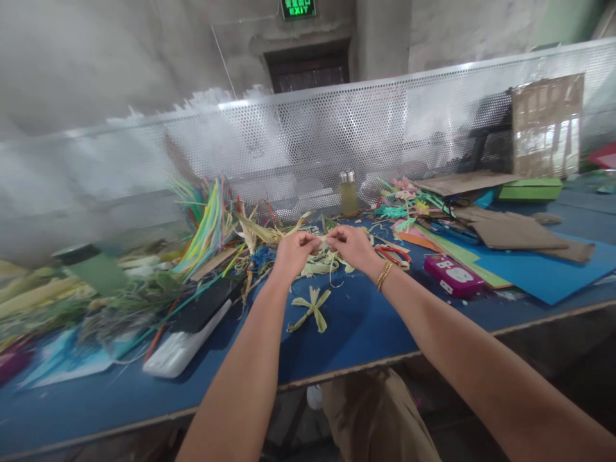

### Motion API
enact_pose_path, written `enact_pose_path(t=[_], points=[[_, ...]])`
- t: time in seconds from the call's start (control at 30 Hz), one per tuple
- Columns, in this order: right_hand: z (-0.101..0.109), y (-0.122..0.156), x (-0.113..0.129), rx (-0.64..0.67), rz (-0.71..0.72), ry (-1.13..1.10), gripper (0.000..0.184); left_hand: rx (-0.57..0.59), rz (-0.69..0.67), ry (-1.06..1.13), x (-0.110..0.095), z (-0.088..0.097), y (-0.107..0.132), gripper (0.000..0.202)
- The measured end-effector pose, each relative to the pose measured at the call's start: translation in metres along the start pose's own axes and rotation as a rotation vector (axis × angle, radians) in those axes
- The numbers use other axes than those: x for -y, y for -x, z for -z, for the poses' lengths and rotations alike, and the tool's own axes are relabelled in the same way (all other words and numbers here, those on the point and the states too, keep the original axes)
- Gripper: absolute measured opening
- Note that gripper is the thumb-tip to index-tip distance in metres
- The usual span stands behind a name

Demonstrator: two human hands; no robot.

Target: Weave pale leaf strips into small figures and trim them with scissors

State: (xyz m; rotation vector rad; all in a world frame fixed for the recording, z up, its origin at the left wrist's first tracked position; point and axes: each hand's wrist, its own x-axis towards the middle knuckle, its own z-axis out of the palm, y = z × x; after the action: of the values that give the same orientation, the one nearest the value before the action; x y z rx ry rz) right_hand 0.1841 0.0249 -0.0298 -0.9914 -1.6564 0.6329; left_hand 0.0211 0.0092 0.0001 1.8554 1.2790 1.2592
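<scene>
My left hand (296, 253) and my right hand (352, 247) meet above the blue table, fingertips pinched close together. Between them shows a small pale piece of corn husk (323, 244), mostly hidden by the fingers. Just behind and beneath the hands lies a heap of pale husk strips (315, 264). Nearer to me, a star-shaped figure of folded husk (312, 309) rests flat on the table. Red-handled scissors (392, 254) lie to the right of my right wrist.
Left are bundled coloured pipe cleaners (206, 221), a green bottle (91, 269) and a white device (187, 343). Right are a purple box (452, 274), blue paper (539, 273) and cardboard pieces (514, 228). A glass bottle (348, 194) stands before the perforated metal panel (399, 128).
</scene>
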Motion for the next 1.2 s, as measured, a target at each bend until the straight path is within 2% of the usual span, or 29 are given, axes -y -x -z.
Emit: enact_pose_path(t=[0.13, 0.33, 0.57, 0.77, 1.0, 1.1, 1.2], points=[[-0.002, 0.002, 0.003, 0.012, -0.083, -0.136, 0.005, 0.017, 0.026, 0.115, 0.003, -0.001, -0.001, 0.008], [-0.002, 0.002, 0.007, -0.025, -0.103, -0.298, 0.010, 0.048, 0.082, 0.257, 0.007, 0.001, -0.003, 0.018], [-0.002, 0.001, 0.010, -0.021, -0.165, -0.453, 0.008, 0.073, 0.178, 0.399, 0.008, 0.005, -0.005, 0.019], [-0.002, 0.000, 0.010, -0.043, -0.180, -0.426, 0.008, 0.081, 0.172, 0.382, 0.010, 0.005, -0.006, 0.018], [-0.002, -0.001, 0.000, -0.071, -0.045, -0.200, 0.012, 0.049, 0.066, 0.182, 0.007, 0.002, -0.005, 0.021], [-0.003, 0.000, -0.001, -0.087, -0.022, -0.196, 0.018, 0.014, 0.021, 0.166, 0.007, 0.001, -0.004, 0.020], [-0.003, 0.001, 0.001, -0.052, -0.033, -0.192, 0.025, 0.002, 0.024, 0.167, 0.006, 0.001, -0.003, 0.029]])
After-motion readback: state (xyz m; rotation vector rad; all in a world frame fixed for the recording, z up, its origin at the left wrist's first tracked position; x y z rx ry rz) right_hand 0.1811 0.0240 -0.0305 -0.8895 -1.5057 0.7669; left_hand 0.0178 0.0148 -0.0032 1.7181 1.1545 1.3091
